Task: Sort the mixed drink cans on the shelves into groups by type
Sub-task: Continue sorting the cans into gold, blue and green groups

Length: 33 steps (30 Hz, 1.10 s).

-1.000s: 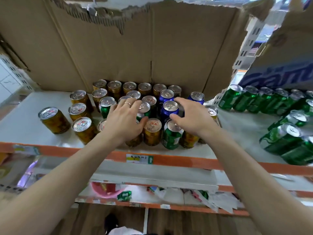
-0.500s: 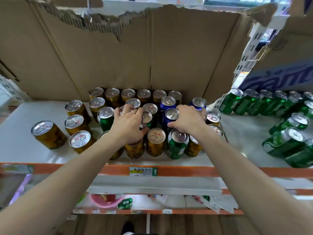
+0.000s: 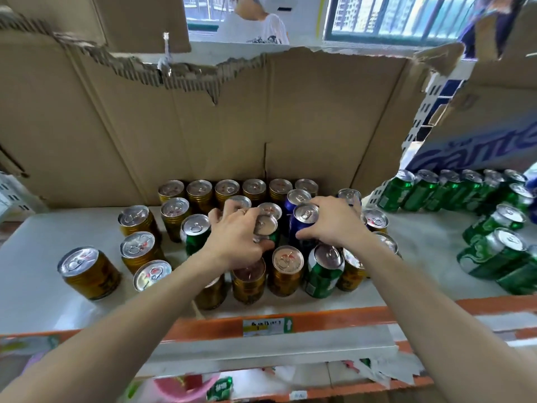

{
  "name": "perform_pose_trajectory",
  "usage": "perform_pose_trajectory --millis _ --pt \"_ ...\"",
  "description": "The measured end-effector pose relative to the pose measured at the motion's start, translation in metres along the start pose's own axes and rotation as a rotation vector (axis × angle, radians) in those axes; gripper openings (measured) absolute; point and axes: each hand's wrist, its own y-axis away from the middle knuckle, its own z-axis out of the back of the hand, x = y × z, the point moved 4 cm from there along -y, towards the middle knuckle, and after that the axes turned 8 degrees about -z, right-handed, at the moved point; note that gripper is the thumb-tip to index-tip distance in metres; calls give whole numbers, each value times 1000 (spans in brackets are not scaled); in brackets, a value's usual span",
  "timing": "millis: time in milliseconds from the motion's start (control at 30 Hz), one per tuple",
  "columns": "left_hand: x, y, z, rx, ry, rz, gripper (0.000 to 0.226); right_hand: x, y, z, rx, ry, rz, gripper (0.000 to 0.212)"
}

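A mixed cluster of cans stands on the white shelf (image 3: 43, 274). Several gold cans (image 3: 90, 271) fill the left side and the back row. My left hand (image 3: 235, 237) grips a green can (image 3: 266, 228) in the middle of the cluster, tilting its silver top toward me. My right hand (image 3: 334, 222) curls round a blue can (image 3: 303, 219) just to its right. Another green can (image 3: 196, 234) stands left of my left hand, and a third green can (image 3: 324, 270) stands at the front. Two more blue cans sit behind, partly hidden.
A group of green cans (image 3: 494, 251) lies and stands on the right part of the shelf. Torn cardboard (image 3: 203, 126) walls the back. The orange shelf edge (image 3: 319, 318) runs along the front. A person stands beyond the cardboard.
Both hands have moved deeper into the cluster and closed round cans. The left hand has tilted its green can, and the right hand has wrapped the blue can.
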Motion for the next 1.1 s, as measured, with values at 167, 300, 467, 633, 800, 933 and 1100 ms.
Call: perform_pose_trajectory --millis 167,300,467,633,800,933,1100 --pt "2 -8 44 -203 313 -44 68 3 16 45 -138 -208 38 55" --pt "0 -12 91 -333 769 -38 66 -2 28 78 -236 -521 24 83" --pt "-11 -18 132 -380 1112 -97 55 0 52 112 -297 -938 120 70" --pt "-29 -23 138 -302 1281 -172 40 0 74 126 -400 -1126 213 57" --pt "-55 -27 127 -258 1318 -219 45 -16 103 122 -504 -1254 199 36" --pt "-82 -32 111 -162 1308 -271 52 -41 132 122 -586 -1228 125 23" --pt "-129 -30 100 -121 1300 -346 50 -76 166 126 -613 -1135 60 23"
